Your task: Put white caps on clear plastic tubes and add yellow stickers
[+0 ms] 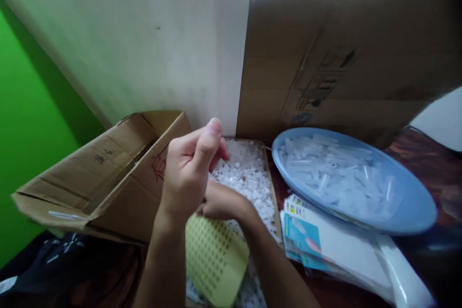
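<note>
My left hand [191, 166] is raised over a shallow tray, fingers curled in and thumb laid on top; anything inside the grip is hidden. Just behind and below its wrist is my right hand [222, 200], bent at the wrist, with its fingers mostly hidden by the left forearm. A yellow card [216, 262] with rows of small dots or holes lies below the right hand, its top edge close to that hand. Whether the hand touches it cannot be made out. Many small white translucent pieces [252, 190] fill the tray beneath both hands.
An open cardboard box [122, 183] stands at the left. To the right, a blue basin [415, 197] of clear plastic tubes rests partly over printed packets [306, 236]. A large cardboard sheet [346, 57] leans behind. Dark cloth [68, 260] lies at lower left.
</note>
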`<state>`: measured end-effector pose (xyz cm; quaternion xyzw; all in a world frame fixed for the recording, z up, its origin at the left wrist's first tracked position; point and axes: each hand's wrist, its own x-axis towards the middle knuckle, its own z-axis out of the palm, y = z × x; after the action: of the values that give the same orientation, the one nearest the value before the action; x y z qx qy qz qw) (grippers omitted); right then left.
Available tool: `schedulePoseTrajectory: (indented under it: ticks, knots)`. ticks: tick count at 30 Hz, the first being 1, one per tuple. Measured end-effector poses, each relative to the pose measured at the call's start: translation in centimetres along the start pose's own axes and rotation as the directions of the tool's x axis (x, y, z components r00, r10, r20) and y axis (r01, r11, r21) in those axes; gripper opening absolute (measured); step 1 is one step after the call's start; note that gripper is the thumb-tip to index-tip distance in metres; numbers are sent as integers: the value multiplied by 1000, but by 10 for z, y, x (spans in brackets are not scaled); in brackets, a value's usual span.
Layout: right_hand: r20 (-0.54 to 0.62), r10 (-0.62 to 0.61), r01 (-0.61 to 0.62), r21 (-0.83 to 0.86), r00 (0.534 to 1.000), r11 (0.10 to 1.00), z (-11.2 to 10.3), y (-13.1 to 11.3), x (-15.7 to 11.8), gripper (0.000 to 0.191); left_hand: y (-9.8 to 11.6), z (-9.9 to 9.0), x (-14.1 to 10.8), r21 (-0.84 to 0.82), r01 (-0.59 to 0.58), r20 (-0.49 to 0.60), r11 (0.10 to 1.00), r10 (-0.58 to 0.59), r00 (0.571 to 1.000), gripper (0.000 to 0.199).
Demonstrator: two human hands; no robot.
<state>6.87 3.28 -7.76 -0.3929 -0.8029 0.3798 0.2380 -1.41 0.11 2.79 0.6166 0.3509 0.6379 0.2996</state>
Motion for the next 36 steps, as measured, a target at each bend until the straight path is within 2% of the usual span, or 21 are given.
schedulePoseTrajectory:
  ticks: [2,4,7,10,12,14,17,18,19,21,23,24,25,27,29,31,32,34,36]
  knots:
    - [-133,30,-31,-4,991,1000,-28,6,-6,7,-1,-4,1,18,-6,-17,1000,6,1000,53]
    - [-320,75,-77,4,944,997,-54,12,-12,11,-6,-8,4,14,3,-63,1000,-2,998,52]
    - [-563,139,-99,100,814,990,-83,18,-24,16,-17,-14,14,64,51,-128,997,-43,991,44]
    - [-692,195,34,303,695,952,-99,21,-37,20,-32,-19,24,202,106,-111,974,-85,990,36]
    - [-724,221,148,409,654,901,-105,22,-44,25,-42,-22,29,257,163,-33,953,-160,987,45]
    - [-741,245,236,479,626,845,-109,22,-47,29,-52,-23,32,235,258,114,937,-290,950,55]
    - [-755,301,323,555,582,767,-111,20,-49,33,-63,-21,31,134,437,377,890,-453,808,47]
    - [-745,322,339,584,584,738,-110,18,-49,35,-65,-19,30,90,470,406,878,-463,788,42]
    - [-719,336,343,620,608,706,-110,16,-50,38,-66,-16,29,42,481,396,876,-457,796,38]
    - [-606,330,299,706,724,641,-108,13,-51,49,-69,-11,28,-40,461,306,886,-428,850,37]
    - [-436,303,176,769,848,614,-105,11,-54,54,-71,-6,27,-78,450,240,890,-421,875,39]
    - [-358,301,107,780,884,616,-103,11,-55,52,-73,-4,27,-80,455,229,887,-427,875,40]
    - [-305,311,51,783,900,620,-101,12,-55,48,-74,-2,27,-76,461,225,884,-435,872,41]
    - [-274,338,8,788,900,615,-98,14,-55,37,-76,2,27,-44,453,207,891,-435,876,42]
    - [-301,352,45,812,886,581,-96,15,-52,30,-77,5,27,57,344,93,937,-348,933,42]
    - [-329,352,93,832,876,547,-95,14,-48,27,-76,7,27,250,123,-43,960,-116,992,47]
    - [-340,349,110,835,873,539,-95,14,-47,27,-75,8,27,342,2,-60,940,19,998,45]
    - [-377,335,144,821,863,553,-96,13,-46,25,-72,10,27,404,-183,39,896,183,982,29]
    - [-439,306,188,779,845,598,-97,13,-46,22,-68,13,26,344,-258,163,903,213,963,12]
